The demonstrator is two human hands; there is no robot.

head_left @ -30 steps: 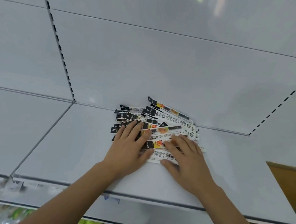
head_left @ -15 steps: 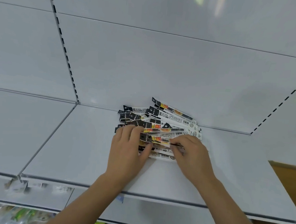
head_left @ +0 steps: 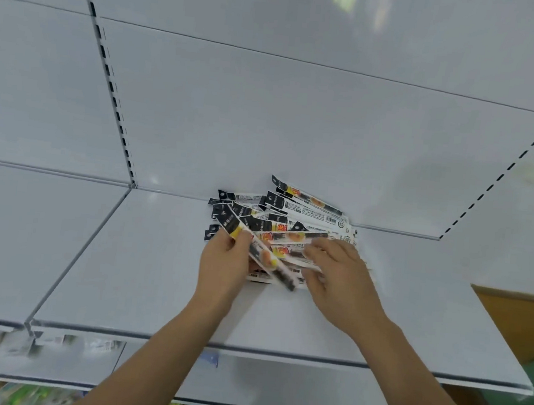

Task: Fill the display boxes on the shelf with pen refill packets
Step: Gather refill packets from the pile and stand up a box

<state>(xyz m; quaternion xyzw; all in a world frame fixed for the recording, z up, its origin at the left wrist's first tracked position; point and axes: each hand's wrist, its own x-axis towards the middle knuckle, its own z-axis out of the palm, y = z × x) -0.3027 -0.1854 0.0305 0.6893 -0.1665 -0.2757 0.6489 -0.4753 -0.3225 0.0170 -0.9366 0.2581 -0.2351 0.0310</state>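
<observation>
While the left hand (head_left: 224, 263) pinches one packet (head_left: 259, 250) clear, probably to sort it, the right hand (head_left: 340, 274) rests curled fingers on the pile (head_left: 293, 218), steadying it on the shelf (head_left: 141, 272).

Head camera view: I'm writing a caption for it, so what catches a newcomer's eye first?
The fanned heap of long black, white and orange pen refill packets at the back of the pale grey metal shelf. In front of it, the left hand lifts one packet slantwise, while the right hand lies on the heap's right side.
</observation>
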